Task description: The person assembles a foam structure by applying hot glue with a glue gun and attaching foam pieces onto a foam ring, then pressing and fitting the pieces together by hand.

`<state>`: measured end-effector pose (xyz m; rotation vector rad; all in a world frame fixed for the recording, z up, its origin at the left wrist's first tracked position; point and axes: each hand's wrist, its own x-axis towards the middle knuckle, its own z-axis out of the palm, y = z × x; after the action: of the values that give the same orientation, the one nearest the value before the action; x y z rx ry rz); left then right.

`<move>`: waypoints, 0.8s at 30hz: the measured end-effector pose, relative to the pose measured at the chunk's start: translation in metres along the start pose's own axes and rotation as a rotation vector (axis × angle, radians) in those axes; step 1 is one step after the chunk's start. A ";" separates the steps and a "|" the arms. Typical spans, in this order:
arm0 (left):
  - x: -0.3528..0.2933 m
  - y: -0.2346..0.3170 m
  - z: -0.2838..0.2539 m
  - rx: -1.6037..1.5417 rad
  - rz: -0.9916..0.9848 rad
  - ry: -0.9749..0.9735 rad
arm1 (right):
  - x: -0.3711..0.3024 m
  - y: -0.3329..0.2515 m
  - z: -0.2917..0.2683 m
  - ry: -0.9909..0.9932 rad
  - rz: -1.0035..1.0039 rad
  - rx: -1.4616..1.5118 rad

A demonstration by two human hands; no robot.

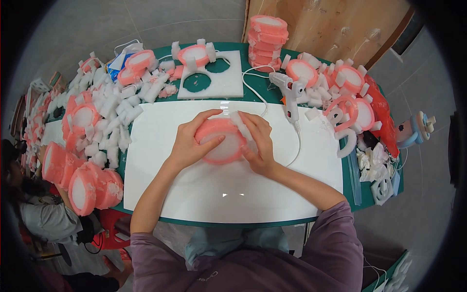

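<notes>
A round foam piece (224,147) with a pink rim and a white middle sits over the white board in front of me. My left hand (195,137) grips its left side, fingers over the far rim and thumb across the near face. A small white foam block (242,126) touches the rim's right side. My right hand (259,142) is closed on that block, fingers along its outer side and thumb by the pink rim. Beyond the right hand lies a white glue gun (290,100) with its cord trailing over the board.
A white board (292,190) covers the near part of the green table (356,193). White foam blocks (113,114) heap up at left, beside pink foam rounds (83,191). A stack of pink rounds (267,44) and a foam sheet with holes (232,82) stand at the back. Another person's sleeve (51,219) shows at left.
</notes>
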<state>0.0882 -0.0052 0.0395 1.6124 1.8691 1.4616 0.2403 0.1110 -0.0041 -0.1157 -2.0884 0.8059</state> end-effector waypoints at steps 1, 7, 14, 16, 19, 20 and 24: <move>0.000 0.002 0.000 -0.093 -0.116 -0.046 | -0.001 0.002 0.000 -0.005 0.011 0.015; 0.004 -0.025 -0.002 0.006 -0.206 -0.164 | -0.006 0.022 0.012 -0.042 0.321 0.130; -0.003 -0.047 0.006 0.375 -0.044 -0.205 | -0.008 0.028 0.022 -0.104 0.283 -0.027; -0.003 -0.043 0.007 0.338 -0.017 -0.145 | -0.008 0.026 0.022 -0.037 0.439 0.164; -0.006 -0.038 0.010 0.342 -0.008 -0.210 | -0.007 0.029 0.020 -0.097 0.376 0.126; -0.006 -0.036 0.010 0.342 -0.008 -0.210 | -0.005 0.027 0.019 -0.097 0.376 0.126; -0.008 -0.034 0.008 0.374 -0.035 -0.331 | -0.002 0.025 0.016 -0.145 0.361 0.147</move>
<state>0.0766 -0.0038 0.0052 1.8346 2.0369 0.7956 0.2241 0.1213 -0.0265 -0.3716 -2.1655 1.2125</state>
